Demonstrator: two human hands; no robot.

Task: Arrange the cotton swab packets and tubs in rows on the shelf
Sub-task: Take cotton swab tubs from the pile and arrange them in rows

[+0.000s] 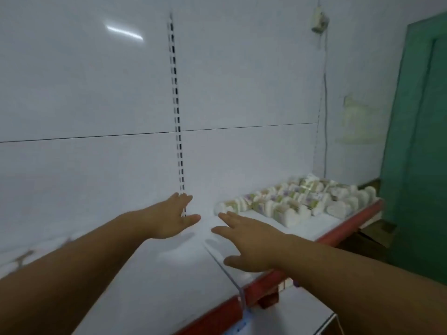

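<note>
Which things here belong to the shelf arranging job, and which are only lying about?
For the job: cotton swab packets and tubs, shelf, left hand, right hand, both open and empty.
Only lying about: green door, wall cable, slotted upright.

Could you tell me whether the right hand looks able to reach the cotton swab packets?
Probably yes: the right hand is open, holding nothing, and only bare white shelf lies between it and the nearest packets.
</note>
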